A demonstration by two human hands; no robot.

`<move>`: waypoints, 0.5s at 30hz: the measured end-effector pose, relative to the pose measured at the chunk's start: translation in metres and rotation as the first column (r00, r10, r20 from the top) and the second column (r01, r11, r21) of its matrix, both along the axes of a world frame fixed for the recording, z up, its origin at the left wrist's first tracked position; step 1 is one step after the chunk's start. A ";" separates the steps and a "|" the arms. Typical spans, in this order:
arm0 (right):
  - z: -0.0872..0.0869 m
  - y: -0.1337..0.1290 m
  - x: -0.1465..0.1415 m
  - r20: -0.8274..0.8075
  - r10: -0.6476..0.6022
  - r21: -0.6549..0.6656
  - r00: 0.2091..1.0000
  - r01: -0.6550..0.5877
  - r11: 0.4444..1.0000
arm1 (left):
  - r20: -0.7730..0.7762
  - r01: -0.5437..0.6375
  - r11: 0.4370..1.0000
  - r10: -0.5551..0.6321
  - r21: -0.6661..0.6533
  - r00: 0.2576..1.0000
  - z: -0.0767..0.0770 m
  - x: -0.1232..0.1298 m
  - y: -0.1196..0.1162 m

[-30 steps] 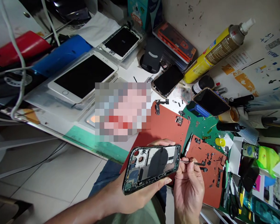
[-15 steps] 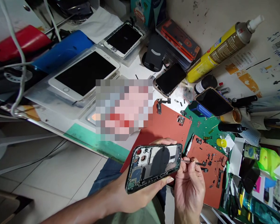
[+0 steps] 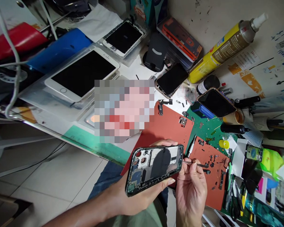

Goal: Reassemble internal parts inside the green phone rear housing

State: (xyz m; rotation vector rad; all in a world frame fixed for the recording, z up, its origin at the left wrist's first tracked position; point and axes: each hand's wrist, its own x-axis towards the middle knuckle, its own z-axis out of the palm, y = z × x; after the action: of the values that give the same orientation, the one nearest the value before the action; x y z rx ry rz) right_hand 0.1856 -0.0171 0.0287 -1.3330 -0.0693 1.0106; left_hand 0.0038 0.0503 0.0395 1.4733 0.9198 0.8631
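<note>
An opened phone housing (image 3: 156, 168), with a dark oval pad inside and camera holes at its left end, is tilted above the bench edge. My left hand (image 3: 142, 192) is wrapped round it from below, fingers along its far edge and thumb along its near edge. At the housing's right end, my right hand (image 3: 191, 183) pinches a thin metal tool (image 3: 194, 163); the tool's left end meets the housing's edge. Small dark parts (image 3: 212, 160) lie on a red-brown mat (image 3: 213, 195) beyond my right hand.
A white phone (image 3: 84, 74) lies at the left, near a blurred square patch. A black-screened phone (image 3: 172, 79), a yellow spray can (image 3: 223, 47) and a propped phone (image 3: 216, 102) stand farther back. A silver pen-like tool (image 3: 191, 145) rests between mats. Tools crowd the right.
The whole view has shifted slightly, and the housing appears a little farther left. Both hands keep their grips, with the metal tool still at the housing's right end.
</note>
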 end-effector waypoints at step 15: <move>-0.013 0.001 0.004 -0.152 0.013 -0.053 0.988 -0.021 0.998 | 0.194 0.063 0.959 -0.009 -0.277 0.981 -0.003 0.011 -0.012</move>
State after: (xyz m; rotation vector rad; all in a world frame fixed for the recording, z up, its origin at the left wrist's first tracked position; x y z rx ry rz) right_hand 0.1900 -0.0159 0.0160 -1.3023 0.0616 1.1322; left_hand 0.0149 0.0379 0.0362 1.1372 0.8316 0.7944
